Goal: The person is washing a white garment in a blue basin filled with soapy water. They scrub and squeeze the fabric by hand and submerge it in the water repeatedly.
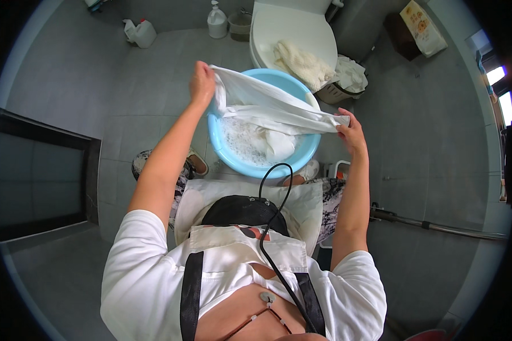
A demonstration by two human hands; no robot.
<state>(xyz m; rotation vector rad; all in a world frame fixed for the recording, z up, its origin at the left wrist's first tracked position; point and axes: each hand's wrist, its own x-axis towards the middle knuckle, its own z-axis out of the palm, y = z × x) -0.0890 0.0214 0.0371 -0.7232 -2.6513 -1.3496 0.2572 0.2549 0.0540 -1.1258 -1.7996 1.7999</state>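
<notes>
A white cloth (267,96) is stretched between my two hands above a light blue basin (227,152). My left hand (202,85) is closed on its upper left corner, beyond the basin's left rim. At the right end, my right hand (351,132) pinches the other edge, just outside the basin's right rim. The middle of the cloth sags, and its lower part hangs into the basin. Soapy water (242,139) with foam fills the basin, and a bunched white part of fabric (280,145) lies in it; I cannot tell whether it is the same piece.
Behind the basin stands a white toilet (290,31) with a cream knitted cloth (304,63) on its lid. A basket (334,94) of white laundry sits right of it. A pump bottle (217,21), a small bucket (240,25) and a white jug (141,34) stand along the back wall.
</notes>
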